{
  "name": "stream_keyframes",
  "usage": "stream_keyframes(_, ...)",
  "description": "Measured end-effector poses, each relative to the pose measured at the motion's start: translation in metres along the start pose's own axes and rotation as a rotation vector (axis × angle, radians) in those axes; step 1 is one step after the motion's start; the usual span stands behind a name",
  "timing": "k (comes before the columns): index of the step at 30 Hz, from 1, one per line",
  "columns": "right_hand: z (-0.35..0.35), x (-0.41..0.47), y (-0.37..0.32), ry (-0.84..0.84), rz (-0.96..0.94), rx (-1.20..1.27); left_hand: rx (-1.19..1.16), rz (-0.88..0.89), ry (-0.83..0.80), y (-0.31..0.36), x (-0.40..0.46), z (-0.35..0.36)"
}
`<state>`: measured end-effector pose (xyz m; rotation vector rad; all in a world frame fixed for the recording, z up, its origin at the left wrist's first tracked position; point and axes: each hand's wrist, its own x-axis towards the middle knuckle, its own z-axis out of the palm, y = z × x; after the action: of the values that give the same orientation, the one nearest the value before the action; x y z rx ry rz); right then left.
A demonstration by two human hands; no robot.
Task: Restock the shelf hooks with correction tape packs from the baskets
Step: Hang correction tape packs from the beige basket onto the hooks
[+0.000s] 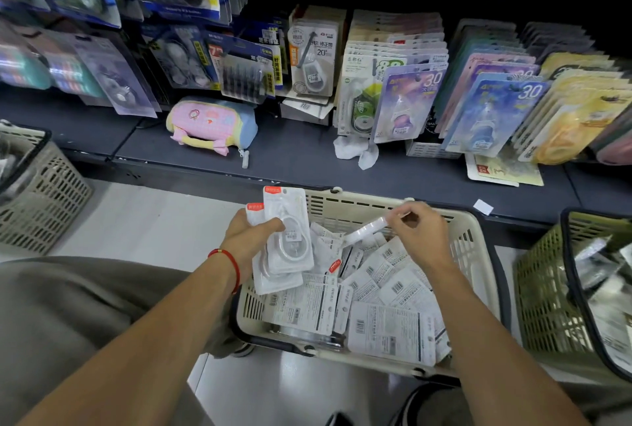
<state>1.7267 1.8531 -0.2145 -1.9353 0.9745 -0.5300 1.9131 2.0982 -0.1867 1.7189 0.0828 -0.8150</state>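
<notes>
A cream basket (478, 254) on the floor in front of me holds several white correction tape packs (390, 330), most lying back side up. My left hand (249, 234) grips a small stack of white packs (289, 241) with orange tops, held upright over the basket's left edge. My right hand (417, 230) pinches one more white pack (364, 230) by its end, seen edge-on above the basket. Above the shelf base, rows of hooks carry hanging tape packs (396, 104).
A grey basket (44, 193) stands at the left and a green basket (543, 288) with goods at the right. On the dark shelf base (290, 152) lie a pastel pouch (212, 124), crumpled paper (359, 150) and loose cards (502, 170). My knee fills the lower left.
</notes>
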Motion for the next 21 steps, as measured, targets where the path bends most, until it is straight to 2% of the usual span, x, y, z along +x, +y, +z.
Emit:
stream_keyframes(3,-0.012,0.004,-0.024,-0.037,-0.077,0.042,0.046,0.047,-0.035,0.001,-0.003,0.007)
stream_keyframes(8,-0.033,0.008,-0.065,-0.307,-0.267,0.147,0.058,0.108,-0.099,0.003,-0.006,0.015)
stream_keyframes(10,-0.035,0.009,-0.075,-0.430,-0.265,0.273,0.030,0.117,-0.121,0.006,-0.009,0.015)
stream_keyframes(12,-0.026,0.005,-0.080,-0.487,-0.233,0.317,-0.017,0.091,-0.222,0.008,-0.011,0.013)
stream_keyframes(14,-0.009,-0.001,-0.080,-0.460,-0.177,0.309,-0.066,0.051,-0.384,0.007,-0.014,0.013)
stream_keyframes(16,0.009,-0.007,-0.076,-0.400,-0.122,0.272,-0.081,0.022,-0.475,0.005,-0.015,0.015)
stream_keyframes(21,0.038,-0.015,-0.065,-0.260,-0.068,0.209,-0.108,0.027,-0.494,0.003,-0.013,0.013)
